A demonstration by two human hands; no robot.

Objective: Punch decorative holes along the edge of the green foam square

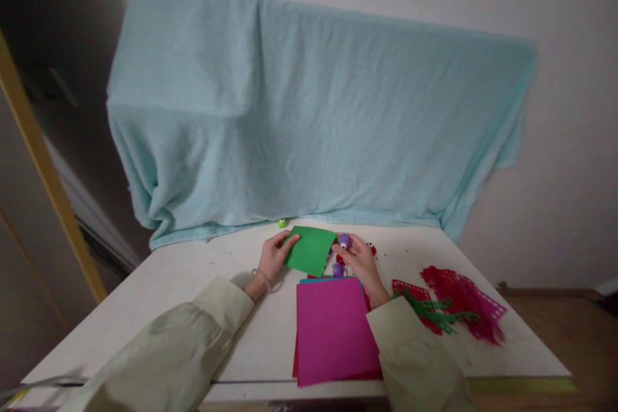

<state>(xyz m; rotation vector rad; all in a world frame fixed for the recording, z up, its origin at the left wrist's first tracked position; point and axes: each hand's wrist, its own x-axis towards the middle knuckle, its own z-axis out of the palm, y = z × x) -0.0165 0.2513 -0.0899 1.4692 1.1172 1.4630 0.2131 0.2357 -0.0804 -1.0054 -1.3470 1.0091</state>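
Observation:
A green sheet of paper is held up above the table, tilted. My left hand grips its left edge, thumb on top and fingers underneath. At the opposite edge, my right hand has its thumb and fingertips closed at the paper. Between that thumb and forefinger shows a small purple plastic piece, perhaps a craft punch; whether the hand touches it I cannot tell. Another purple piece lies just below. Nearer to me is a stack of coloured paper with a magenta sheet on top.
Red and magenta punched paper strips and green strips lie heaped on the right. A small red piece and tiny scraps are beyond my right hand. A light green piece stands by the blue cloth at the back.

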